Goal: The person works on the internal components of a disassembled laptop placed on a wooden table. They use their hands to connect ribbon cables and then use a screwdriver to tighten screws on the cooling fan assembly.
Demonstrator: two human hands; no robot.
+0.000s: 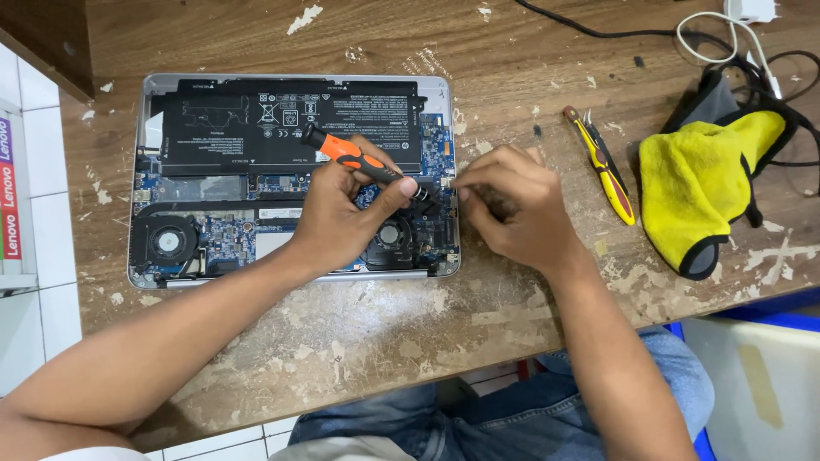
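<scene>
While each grip pinches, screwdriver [359, 160] left, laptop [213, 183] lies on scarred wooden table [384, 333]

Toward the right edge of the worn wooden surface [359, 341] lie yellow-handled pliers [602, 162], just beside a crumpled yellow cloth [696, 183] with black trim. Black and white cables [726, 38] tangle at the far right corner.

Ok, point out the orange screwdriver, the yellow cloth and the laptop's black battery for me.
orange screwdriver [348, 154], head view, on its orange grip above the left hand.
yellow cloth [696, 183], head view, middle of the cloth.
black battery [248, 128], head view, on its flat black top.
</scene>
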